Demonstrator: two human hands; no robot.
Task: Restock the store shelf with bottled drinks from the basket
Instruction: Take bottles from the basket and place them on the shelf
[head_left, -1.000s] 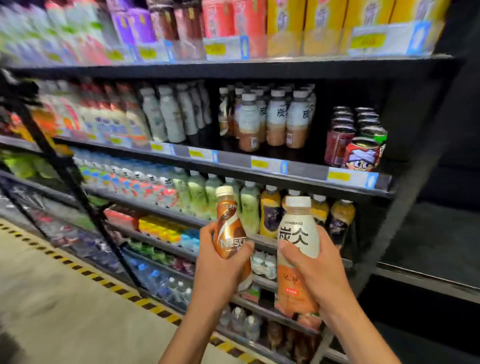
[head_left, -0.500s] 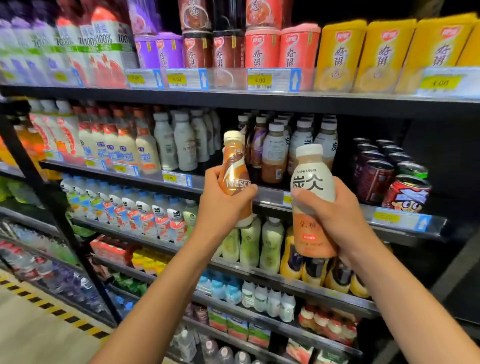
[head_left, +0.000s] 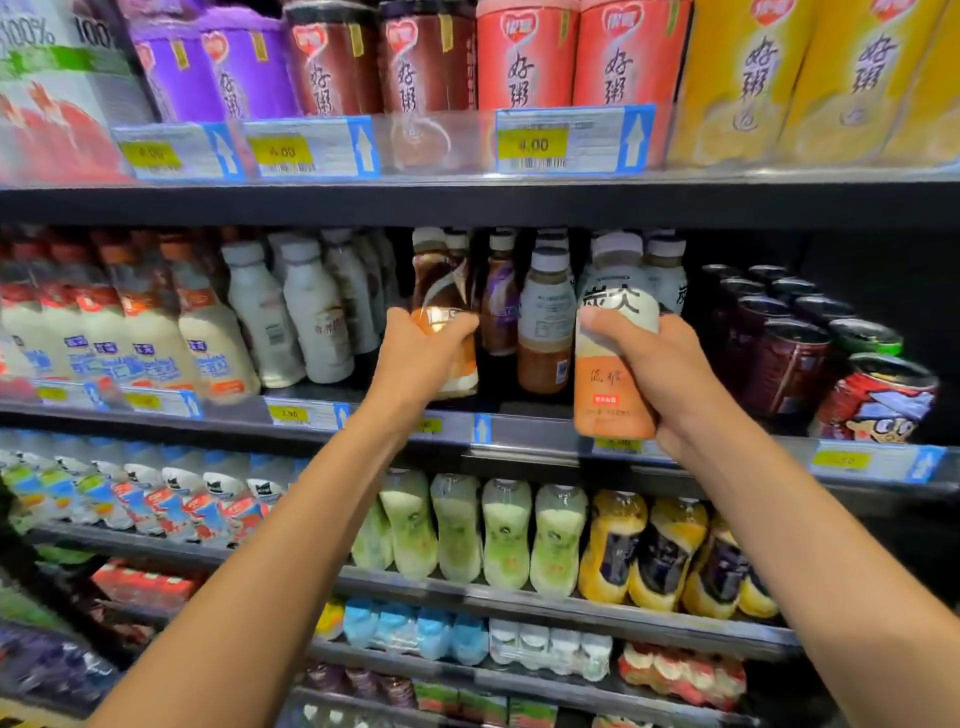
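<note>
My left hand (head_left: 415, 358) grips a brown and orange coffee bottle (head_left: 441, 291) and holds it upright over the second shelf (head_left: 519, 426), in front of a row of like bottles. My right hand (head_left: 660, 369) grips a white-and-orange milk tea bottle (head_left: 613, 374), held upright at the shelf's front lip, before matching white-capped bottles (head_left: 545, 312). The basket is out of view.
White milk bottles (head_left: 317, 306) stand left of the coffee row. Dark cans (head_left: 789, 358) and a cartoon-print can (head_left: 878, 400) fill the shelf's right end. Price tags line each shelf edge. Green and yellow bottles sit one shelf below; red and yellow tubs stand above.
Both hands have moved up and forward toward the second shelf. The coffee bottle has gone in past the shelf edge; the milk tea bottle has reached the shelf's front lip.
</note>
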